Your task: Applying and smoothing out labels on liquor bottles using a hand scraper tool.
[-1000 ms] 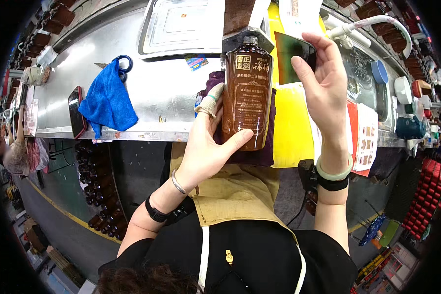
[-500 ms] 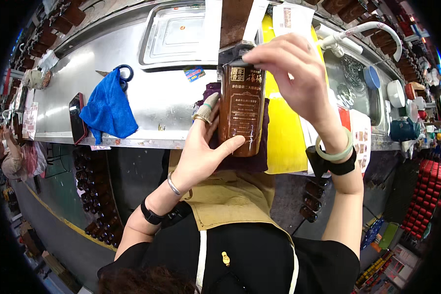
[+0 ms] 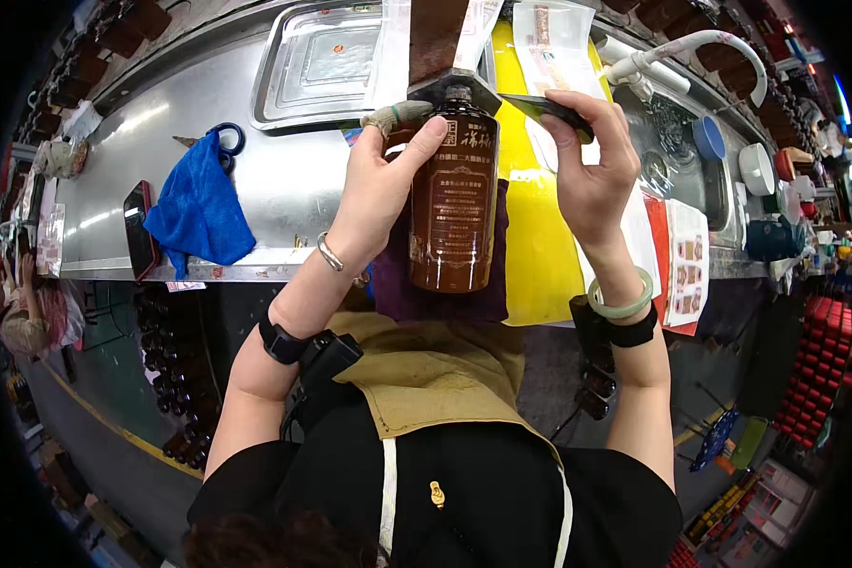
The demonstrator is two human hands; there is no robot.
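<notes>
One long steel counter (image 3: 284, 204) sweeps across the frame from nine o'clock up to two o'clock, and everything sits on it. At twelve o'clock there's a shallow metal tray (image 3: 289, 71) set into the top. Just right of centre lies a yellow mat (image 3: 540, 246), running from the top edge down over the counter's near lip, with a dark purple cloth (image 3: 398, 298) beside it at its left. Over at nine o'clock a crumpled blue rag (image 3: 199, 213) lies on the steel, a black phone (image 3: 139, 232) flat just to its left, blue-handled scissors (image 3: 222, 137) touching its upper edge.

Dead centre now: a brown bottle (image 3: 454, 213), glossy, label facing up at us, lying over the purple cloth with its neck pointing to twelve o'clock. The left hand (image 3: 383, 185) is wrapped around the bottle's shoulder from the ten o'clock side, fingers curled over it, thumb up near the neck, a taped fingertip showing. The right hand (image 3: 587, 170) sits at two o'clock, fingers pinched together on a thin dark strip (image 3: 540, 106) that runs across to the bottle's cap. A pale green bangle (image 3: 623, 301) rings the right wrist.
</notes>
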